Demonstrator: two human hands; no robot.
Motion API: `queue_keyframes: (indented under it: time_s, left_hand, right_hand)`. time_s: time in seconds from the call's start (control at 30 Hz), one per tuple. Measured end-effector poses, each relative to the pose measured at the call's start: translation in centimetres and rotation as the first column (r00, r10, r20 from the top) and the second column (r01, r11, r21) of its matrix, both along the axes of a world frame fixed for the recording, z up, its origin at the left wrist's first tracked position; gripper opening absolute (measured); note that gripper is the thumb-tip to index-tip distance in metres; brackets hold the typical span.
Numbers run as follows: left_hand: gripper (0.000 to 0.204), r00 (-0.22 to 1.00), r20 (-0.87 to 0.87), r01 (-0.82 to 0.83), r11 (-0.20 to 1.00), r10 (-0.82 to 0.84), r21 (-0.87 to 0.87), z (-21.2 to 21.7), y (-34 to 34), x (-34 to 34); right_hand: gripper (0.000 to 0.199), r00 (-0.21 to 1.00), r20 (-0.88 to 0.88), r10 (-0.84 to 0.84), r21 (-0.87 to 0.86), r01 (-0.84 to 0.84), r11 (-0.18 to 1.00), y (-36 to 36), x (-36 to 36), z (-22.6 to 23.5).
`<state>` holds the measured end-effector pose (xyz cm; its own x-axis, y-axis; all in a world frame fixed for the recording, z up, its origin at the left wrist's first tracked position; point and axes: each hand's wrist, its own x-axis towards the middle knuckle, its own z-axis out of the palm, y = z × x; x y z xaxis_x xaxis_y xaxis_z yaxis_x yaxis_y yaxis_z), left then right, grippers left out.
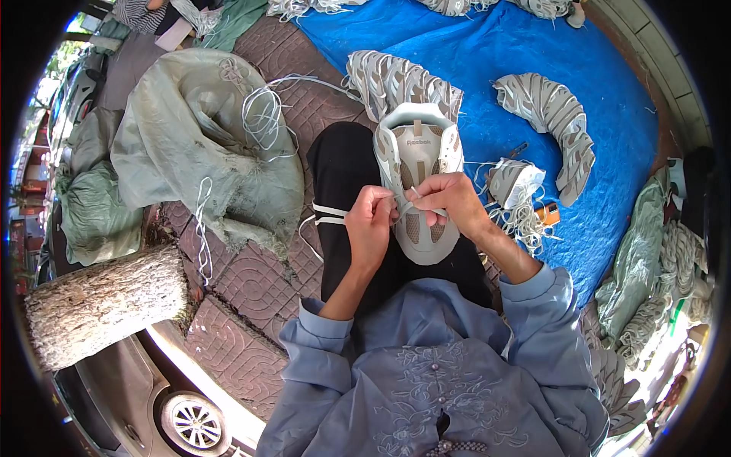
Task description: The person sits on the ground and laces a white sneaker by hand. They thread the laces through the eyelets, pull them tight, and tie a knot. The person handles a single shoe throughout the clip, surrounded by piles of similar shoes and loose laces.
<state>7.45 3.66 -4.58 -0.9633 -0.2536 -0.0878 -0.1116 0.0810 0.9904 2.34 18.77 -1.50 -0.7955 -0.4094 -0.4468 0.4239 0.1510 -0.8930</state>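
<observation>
A beige and white sneaker (pixel 417 156) rests on my lap, its heel opening pointing away from me and its toe toward me. My right hand (pixel 454 199) lies over the lacing area from the right, thumb and forefinger pinching a white shoelace (pixel 414 193). At the left edge of the lacing, my left hand (pixel 371 221) is closed with its fingertips against the shoe. What those fingertips pinch is hidden. White cord (pixel 329 220) crosses my black trouser leg beside the left hand.
A blue tarp (pixel 472 46) carries a row of shoe uppers (pixel 403 80), a curved row (pixel 552 122) and a tangle of white laces (pixel 525 221). Left lie a pale sack (pixel 167 145) with laces (pixel 263 122), a log (pixel 106 305) and a parked car (pixel 126 388). Paving (pixel 244 343) surrounds me.
</observation>
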Motion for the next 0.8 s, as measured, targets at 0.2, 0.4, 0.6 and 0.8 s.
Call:
queue_keyframes:
  time_s: [0.2, 0.4, 0.6, 0.8]
  left_hand:
    - [0.01, 0.893, -0.384, -0.062, 0.782, -0.234, -0.62, -1.5, -0.1, -0.6]
    - [0.02, 0.767, -0.172, -0.075, 0.179, -0.618, -0.981, 0.6, -1.1, -1.1]
    - [0.006, 0.782, 0.218, 0.299, 0.044, -0.583, -0.953, 2.3, -0.7, -2.5]
    - [0.015, 0.582, 0.523, 0.807, 0.52, -0.623, -0.279, 4.5, -2.1, -6.2]
  right_hand:
    - [0.008, 0.997, -0.072, -0.024, -0.001, 0.024, 1.0, -0.1, 0.7, 0.1]
    - [0.008, 0.99, -0.142, -0.01, 0.052, 0.017, 0.998, -0.1, 1.6, -0.3]
    - [0.009, 0.983, -0.182, 0.034, 0.056, -0.024, 0.998, -0.5, 2.2, -0.8]
    - [0.013, 0.688, -0.712, 0.144, 0.176, -0.024, 0.984, 0.9, 2.1, -2.7]
